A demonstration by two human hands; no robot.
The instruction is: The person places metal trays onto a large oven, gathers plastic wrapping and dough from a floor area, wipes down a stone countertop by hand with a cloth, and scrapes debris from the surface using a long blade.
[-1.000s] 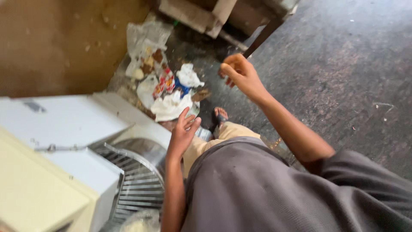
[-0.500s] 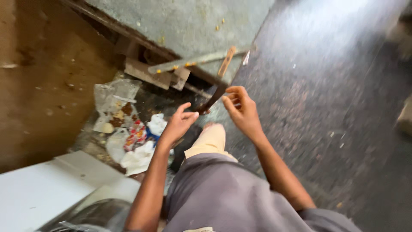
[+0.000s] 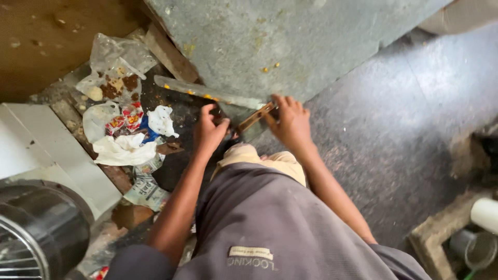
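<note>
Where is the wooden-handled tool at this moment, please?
In the head view, the wooden-handled tool sits just above centre, between the left hand and right hand, below the grey slab.

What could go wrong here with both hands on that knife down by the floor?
The left hand sits close to the flat blade while the right hand holds the wooden handle; a slip could cut fingers. The knife is also just above the person's foot. Loose plastic and paper litter beside it could make footing slippery.
</note>
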